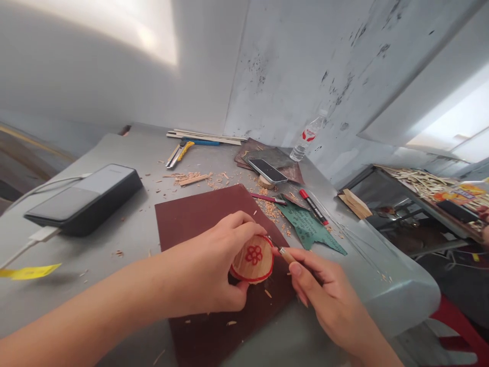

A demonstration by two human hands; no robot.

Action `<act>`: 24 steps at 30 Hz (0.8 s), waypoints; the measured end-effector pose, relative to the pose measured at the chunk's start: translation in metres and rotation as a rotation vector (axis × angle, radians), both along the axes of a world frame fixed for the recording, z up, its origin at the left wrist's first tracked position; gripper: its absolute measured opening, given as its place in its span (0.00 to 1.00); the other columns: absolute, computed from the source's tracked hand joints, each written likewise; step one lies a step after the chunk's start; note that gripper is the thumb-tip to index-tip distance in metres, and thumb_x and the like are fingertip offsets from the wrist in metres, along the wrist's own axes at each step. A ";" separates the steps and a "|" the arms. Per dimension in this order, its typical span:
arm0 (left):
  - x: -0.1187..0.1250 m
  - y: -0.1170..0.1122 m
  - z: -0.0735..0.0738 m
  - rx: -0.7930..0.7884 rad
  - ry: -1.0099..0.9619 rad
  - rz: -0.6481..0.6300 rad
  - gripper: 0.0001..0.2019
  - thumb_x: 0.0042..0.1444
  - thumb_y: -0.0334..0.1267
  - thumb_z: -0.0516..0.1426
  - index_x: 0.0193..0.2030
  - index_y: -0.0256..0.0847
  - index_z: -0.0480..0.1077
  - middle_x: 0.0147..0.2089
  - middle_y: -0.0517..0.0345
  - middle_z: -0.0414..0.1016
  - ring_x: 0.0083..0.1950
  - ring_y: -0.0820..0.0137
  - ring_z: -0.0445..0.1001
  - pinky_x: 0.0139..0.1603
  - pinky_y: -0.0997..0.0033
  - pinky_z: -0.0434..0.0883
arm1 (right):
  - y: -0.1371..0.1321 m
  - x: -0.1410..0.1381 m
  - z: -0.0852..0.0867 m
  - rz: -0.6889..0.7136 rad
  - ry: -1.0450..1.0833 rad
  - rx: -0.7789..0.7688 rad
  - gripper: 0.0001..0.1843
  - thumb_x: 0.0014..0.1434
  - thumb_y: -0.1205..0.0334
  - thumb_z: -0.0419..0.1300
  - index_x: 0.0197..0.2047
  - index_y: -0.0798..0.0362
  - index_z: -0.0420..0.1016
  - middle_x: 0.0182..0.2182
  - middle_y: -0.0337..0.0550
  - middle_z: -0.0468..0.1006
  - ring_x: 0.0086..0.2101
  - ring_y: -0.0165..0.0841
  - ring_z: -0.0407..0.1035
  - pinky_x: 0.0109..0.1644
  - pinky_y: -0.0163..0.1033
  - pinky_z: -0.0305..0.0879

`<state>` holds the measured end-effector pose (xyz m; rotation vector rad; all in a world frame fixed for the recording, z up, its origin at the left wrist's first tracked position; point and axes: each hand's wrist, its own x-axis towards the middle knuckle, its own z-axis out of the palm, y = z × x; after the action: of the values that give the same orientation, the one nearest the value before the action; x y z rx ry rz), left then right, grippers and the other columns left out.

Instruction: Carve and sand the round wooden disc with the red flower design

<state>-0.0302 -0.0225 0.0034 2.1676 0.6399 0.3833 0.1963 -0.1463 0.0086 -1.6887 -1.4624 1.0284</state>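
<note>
My left hand (233, 265) is closed round a small round wooden disc (244, 264), thumb at its lower edge and fingers over the top. A red flower is drawn in the middle of the disc, and a red line runs along its rim. In my right hand (324, 290) is a carving knife (286, 254) with a wooden handle and a metal ferrule. Its tip is at the disc's upper right edge; whether it touches I cannot tell. Both hands are over a dark red sheet (202, 209) with a few wood shavings on it.
A power bank (87, 196) with cables stands left. Behind lie a yellow utility knife (179, 153), wood strips (206, 135) and shavings (193, 178). Rightward are a phone (267, 171), red marker (313, 206), green sandpaper (305, 224) and water bottle (308, 137). Another person's hand (485, 216) shows far right.
</note>
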 end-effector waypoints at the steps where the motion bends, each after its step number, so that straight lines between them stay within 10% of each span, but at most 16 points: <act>1: 0.000 0.000 0.001 0.006 -0.004 0.002 0.34 0.45 0.33 0.62 0.62 0.53 0.68 0.64 0.57 0.68 0.51 0.63 0.78 0.50 0.67 0.77 | 0.000 0.001 0.000 0.000 -0.032 0.014 0.24 0.74 0.42 0.54 0.58 0.50 0.79 0.23 0.34 0.68 0.25 0.30 0.61 0.29 0.35 0.58; 13: -0.003 0.000 0.005 -0.031 0.012 -0.115 0.36 0.50 0.34 0.62 0.68 0.56 0.65 0.71 0.58 0.63 0.62 0.61 0.73 0.61 0.66 0.75 | 0.012 0.034 0.058 0.409 -0.598 -0.007 0.19 0.73 0.52 0.57 0.63 0.40 0.79 0.53 0.41 0.85 0.48 0.43 0.80 0.51 0.44 0.73; 24: 0.001 -0.005 0.001 0.036 -0.064 -0.173 0.35 0.52 0.40 0.68 0.67 0.53 0.66 0.71 0.56 0.64 0.67 0.60 0.70 0.64 0.66 0.73 | 0.022 0.028 0.076 0.579 -0.690 -0.031 0.18 0.76 0.54 0.54 0.61 0.39 0.81 0.38 0.42 0.84 0.37 0.36 0.78 0.40 0.39 0.70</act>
<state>-0.0292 -0.0275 0.0045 2.2158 0.4092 0.3718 0.2244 -0.1246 0.0846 -1.7725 -2.4940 0.7596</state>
